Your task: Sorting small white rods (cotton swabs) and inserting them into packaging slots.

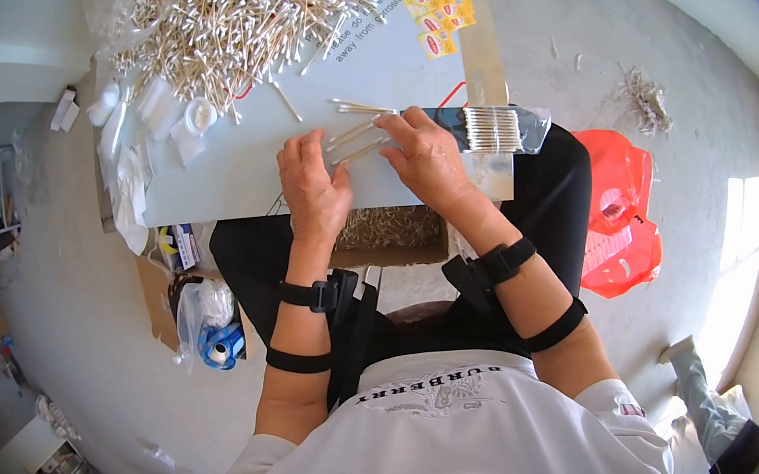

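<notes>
On the grey-white table (252, 176), a few loose cotton swabs (351, 138) lie fanned out between my hands. My right hand (431, 159) has its bent fingers and thumb around their right ends. To the left of them my left hand (315, 187) is held with thumb and fingers apart, its palm side mostly hidden; I see nothing held in it. Just beyond my right hand, a neat row of cotton swabs (493, 131) lies side by side on a dark strip with clear plastic (535, 130) at its right end.
A large heap of cotton swabs (236, 13) covers the table's far left. Yellow cards (441, 8) lie at the far edge. White rolls (194, 119) stand at left. Below the near edge sits a cardboard box (391, 256) with swabs inside. A red bag (611, 211) lies on the floor.
</notes>
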### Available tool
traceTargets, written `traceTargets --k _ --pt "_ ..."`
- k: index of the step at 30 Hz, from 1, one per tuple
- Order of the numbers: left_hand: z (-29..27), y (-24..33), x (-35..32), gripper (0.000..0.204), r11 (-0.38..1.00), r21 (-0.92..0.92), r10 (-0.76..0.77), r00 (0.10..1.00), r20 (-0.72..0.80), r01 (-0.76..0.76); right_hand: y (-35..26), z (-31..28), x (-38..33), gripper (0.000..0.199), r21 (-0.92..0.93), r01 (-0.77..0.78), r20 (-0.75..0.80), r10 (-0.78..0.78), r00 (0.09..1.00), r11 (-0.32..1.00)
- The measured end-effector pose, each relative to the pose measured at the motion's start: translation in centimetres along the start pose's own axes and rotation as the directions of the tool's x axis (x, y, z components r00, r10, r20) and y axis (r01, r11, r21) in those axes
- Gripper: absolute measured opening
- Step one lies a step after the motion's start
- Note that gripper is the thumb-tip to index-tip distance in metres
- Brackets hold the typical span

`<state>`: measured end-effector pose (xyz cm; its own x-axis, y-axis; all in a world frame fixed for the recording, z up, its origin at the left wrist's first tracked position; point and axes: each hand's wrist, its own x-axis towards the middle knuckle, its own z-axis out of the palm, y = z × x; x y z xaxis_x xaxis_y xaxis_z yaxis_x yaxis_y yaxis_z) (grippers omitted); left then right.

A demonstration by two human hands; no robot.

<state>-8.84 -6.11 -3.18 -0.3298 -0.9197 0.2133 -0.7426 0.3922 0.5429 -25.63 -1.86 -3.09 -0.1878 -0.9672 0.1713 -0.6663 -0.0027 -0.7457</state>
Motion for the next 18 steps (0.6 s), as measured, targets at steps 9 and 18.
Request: traceTargets --k 9,18 --pt "-0.2 0.0 -0.1 0.052 0.999 -0.041 0.006 0.999 0.045 -0.004 0.5 1.5 1.2 0.024 -0.16 0.155 0.068 -0.146 0.987 0.975" --pt "0.4 0.3 0.0 0.047 0.995 -0.093 0.044 0.997 0.071 -0.037 0.7 1.0 -0.5 0.017 -0.117 0.077 0.035 -0.073 0.997 0.99"
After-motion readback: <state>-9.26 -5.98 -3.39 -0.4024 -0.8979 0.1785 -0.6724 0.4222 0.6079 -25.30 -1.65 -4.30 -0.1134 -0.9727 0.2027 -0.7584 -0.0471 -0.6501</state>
